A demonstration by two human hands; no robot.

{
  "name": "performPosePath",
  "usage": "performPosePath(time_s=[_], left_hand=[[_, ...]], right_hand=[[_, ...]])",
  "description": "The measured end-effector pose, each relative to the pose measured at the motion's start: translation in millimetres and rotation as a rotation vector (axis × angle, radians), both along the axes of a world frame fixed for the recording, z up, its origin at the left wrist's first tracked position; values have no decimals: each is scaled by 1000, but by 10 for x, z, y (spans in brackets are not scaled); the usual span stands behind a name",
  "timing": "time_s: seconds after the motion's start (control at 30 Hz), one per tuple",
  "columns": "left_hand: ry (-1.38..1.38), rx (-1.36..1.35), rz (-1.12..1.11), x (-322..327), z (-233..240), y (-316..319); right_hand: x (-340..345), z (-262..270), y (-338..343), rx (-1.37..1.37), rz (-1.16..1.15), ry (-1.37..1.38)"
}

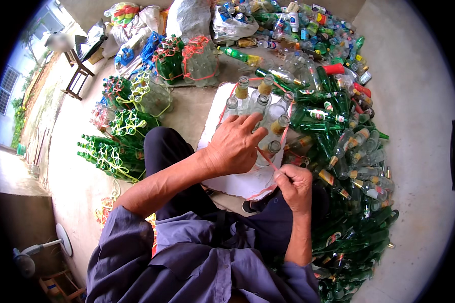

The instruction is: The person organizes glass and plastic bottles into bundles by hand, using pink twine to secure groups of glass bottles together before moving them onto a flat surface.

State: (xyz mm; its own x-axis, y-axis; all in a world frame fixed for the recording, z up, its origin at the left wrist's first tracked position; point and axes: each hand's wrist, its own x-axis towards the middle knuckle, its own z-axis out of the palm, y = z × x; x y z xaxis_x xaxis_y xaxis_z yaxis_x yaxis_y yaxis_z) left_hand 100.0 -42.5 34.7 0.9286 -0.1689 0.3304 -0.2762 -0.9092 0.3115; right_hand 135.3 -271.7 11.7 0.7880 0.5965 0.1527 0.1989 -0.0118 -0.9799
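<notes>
Several clear glass bottles (275, 110) stand close together on a white board (222, 100) before me. Pinkish-red plastic twine (284, 132) loops around the outside of the group. My left hand (237, 142) reaches over the near side of the bottles, fingers bent and partly apart near their necks. Its palm side is hidden, so its hold on a bottle or the twine is unclear. My right hand (296, 185) pinches the twine between thumb and fingers. A taut length runs from there up to the bottles beside my left hand.
Loose green bottles (322, 127) are heaped at the right, against the board. Tied bundles of green bottles (112, 155) stand at the left; clear bottles (201, 62) are bundled ahead. Plastic bottles and cans (307, 28) pile up behind. A wooden chair (77, 74) stands far left.
</notes>
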Motion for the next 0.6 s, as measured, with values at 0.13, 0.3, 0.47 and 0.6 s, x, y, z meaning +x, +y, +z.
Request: performPosePath(time_s=[0.13, 0.3, 0.47, 0.6], left_hand=[[-61, -14, -15, 8, -36, 13], [-43, -25, -18, 4, -21, 6], [-58, -4, -25, -4, 8, 14], [-37, -11, -17, -12, 37, 2]], right_hand=[[300, 254, 83, -109, -7, -286], [650, 319, 325, -153, -70, -585], [729, 94, 316, -157, -111, -373], [772, -176, 158, -91, -51, -4]])
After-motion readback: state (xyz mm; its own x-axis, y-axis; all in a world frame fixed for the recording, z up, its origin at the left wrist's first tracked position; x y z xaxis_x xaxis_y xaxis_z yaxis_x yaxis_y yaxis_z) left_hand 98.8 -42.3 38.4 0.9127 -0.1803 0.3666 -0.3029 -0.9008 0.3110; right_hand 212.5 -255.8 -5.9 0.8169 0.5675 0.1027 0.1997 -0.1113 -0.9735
